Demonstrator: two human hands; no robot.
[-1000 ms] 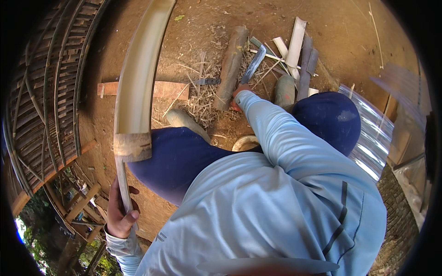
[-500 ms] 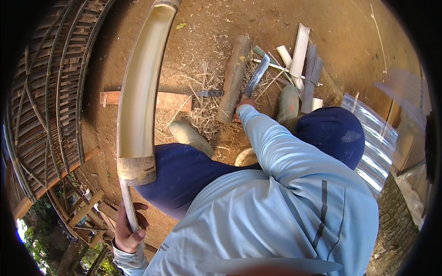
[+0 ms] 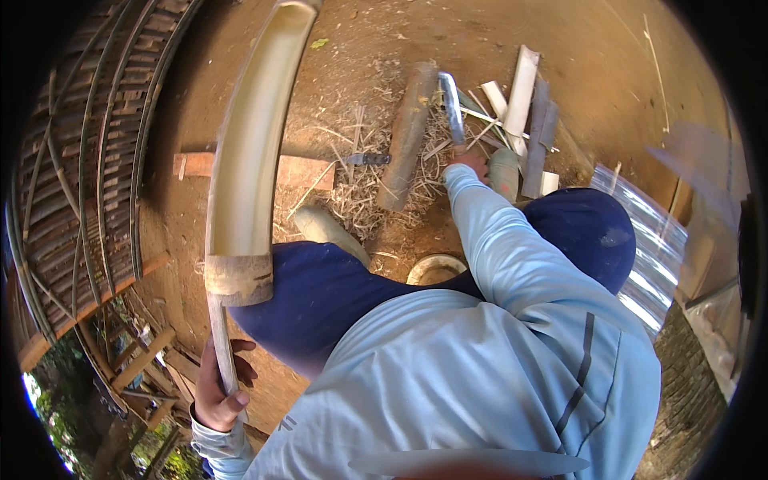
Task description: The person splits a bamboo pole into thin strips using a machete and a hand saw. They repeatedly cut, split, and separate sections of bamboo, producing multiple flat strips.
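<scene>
A long bamboo piece with its upper side cut open like a trough slants up the left of the view, pale inside. Its narrow tail strip passes through my left hand, fingers and thumb around it. The closed node end rests by my left knee. In my right hand is the handle of a machete, low over the ground beside my right boot. The blade points away from me, just right of a short log. My fingers partly hide the handle.
Bamboo shavings surround the log, with a dark strap-like object among them. A flat reddish board lies under the trough. Split bamboo pieces are heaped at right, near a corrugated clear sheet. A slatted bamboo frame stands at left.
My right hand has moved right with the machete, and the blade now points more straight ahead. The bamboo trough has shifted slightly away from me, still in my left hand.
</scene>
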